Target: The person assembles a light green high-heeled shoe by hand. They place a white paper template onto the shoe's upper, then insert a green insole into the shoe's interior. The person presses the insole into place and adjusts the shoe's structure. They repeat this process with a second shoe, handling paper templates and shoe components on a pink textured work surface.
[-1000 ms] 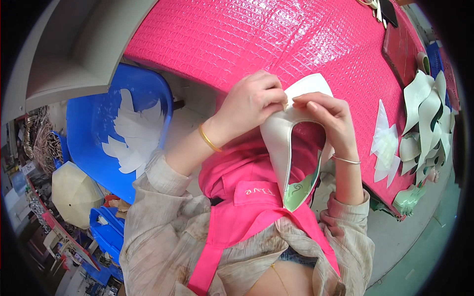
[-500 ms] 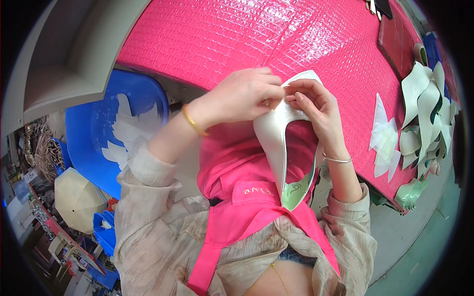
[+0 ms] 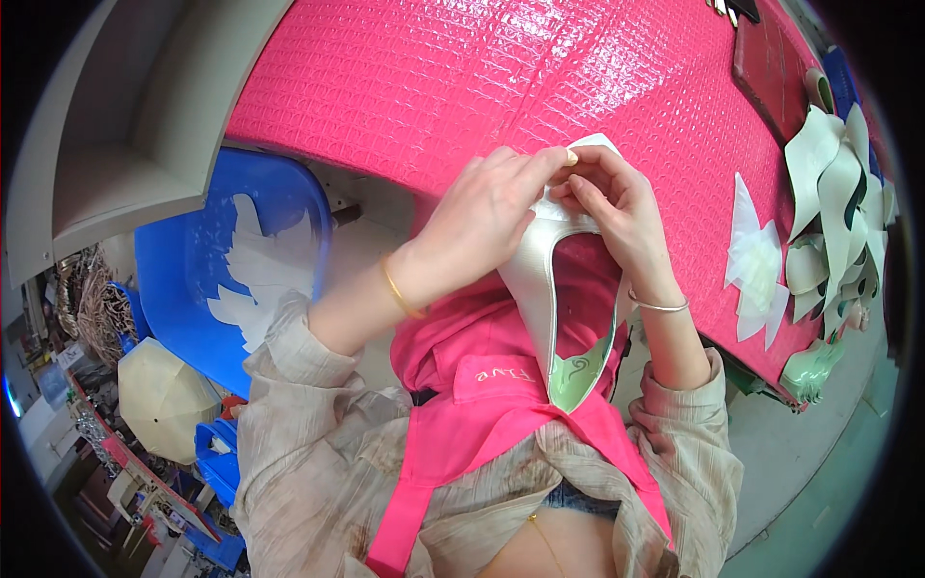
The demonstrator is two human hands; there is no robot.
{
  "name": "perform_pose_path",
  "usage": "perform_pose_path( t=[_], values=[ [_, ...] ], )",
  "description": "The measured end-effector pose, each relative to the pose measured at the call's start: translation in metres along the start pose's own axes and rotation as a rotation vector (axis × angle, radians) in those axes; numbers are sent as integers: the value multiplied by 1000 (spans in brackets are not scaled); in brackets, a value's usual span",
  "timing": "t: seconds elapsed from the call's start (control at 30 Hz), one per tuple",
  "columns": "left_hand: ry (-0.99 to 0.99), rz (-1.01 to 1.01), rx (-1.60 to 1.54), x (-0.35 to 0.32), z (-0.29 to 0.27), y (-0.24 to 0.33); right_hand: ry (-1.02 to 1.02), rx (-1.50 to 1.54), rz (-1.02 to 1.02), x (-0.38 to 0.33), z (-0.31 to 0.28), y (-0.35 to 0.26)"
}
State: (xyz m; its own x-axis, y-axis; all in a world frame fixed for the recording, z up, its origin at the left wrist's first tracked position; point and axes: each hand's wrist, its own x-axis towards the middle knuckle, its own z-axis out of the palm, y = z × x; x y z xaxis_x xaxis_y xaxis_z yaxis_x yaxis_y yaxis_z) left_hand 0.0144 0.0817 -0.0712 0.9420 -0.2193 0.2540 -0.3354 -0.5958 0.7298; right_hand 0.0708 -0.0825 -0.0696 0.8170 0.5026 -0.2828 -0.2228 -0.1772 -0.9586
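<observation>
A white shoe upper (image 3: 533,275), curved around a wide opening, hangs between my hands and my apron (image 3: 501,376). Pale green lining (image 3: 581,376) shows at its lower end, which lies against the apron bib. My right hand (image 3: 628,217), with a silver bangle, grips the upper's far part, thumb and fingers curled together. Across from it, my left hand (image 3: 487,207), with a gold bracelet, has its fingers pinched at the same spot, touching the right fingertips. Whatever the left fingertips pinch is hidden. A white tip of the upper sticks out beyond both hands.
The pink-covered table (image 3: 405,87) spreads ahead. White and green pieces (image 3: 833,183) pile at its right, beside thin translucent pieces (image 3: 754,260) and a dark red board (image 3: 769,77). At left stand a blue tub (image 3: 183,260) with white pieces and a grey cabinet (image 3: 145,125).
My left hand has slid right and turned, its fingertips now meeting the right hand's fingers near the upper's far end. The right hand keeps its hold, almost unmoved.
</observation>
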Motion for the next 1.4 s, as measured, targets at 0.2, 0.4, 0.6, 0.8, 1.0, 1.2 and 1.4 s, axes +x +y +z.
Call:
perform_pose_path(
  t=[0.2, 0.4, 0.6, 0.8, 1.0, 1.2, 1.4],
  values=[
    [-26, -102, -59, 1, 2, 4, -11, -9, -19, -1, 0, 0],
    [-140, -62, -255, -18, -28, -6, -34, 47, 17, -1, -1, 2],
    [-86, 182, -116, -7, -15, -9, -24, -54, -93, 2, -2, 3],
    [-80, 111, -216, -2, -12, -14, 9, -39, -6, 0, 0, -2],
    [8, 168, 89, -29, -12, -7, -16, -205, -108, -2, 1, -3],
    [-39, 92, 147, -45, -6, 5, -208, -341, -217, -3, -13, -8],
    [-107, 157, 234, -47, -13, 3, -167, -821, -453, -70, -77, 1]
  ],
)
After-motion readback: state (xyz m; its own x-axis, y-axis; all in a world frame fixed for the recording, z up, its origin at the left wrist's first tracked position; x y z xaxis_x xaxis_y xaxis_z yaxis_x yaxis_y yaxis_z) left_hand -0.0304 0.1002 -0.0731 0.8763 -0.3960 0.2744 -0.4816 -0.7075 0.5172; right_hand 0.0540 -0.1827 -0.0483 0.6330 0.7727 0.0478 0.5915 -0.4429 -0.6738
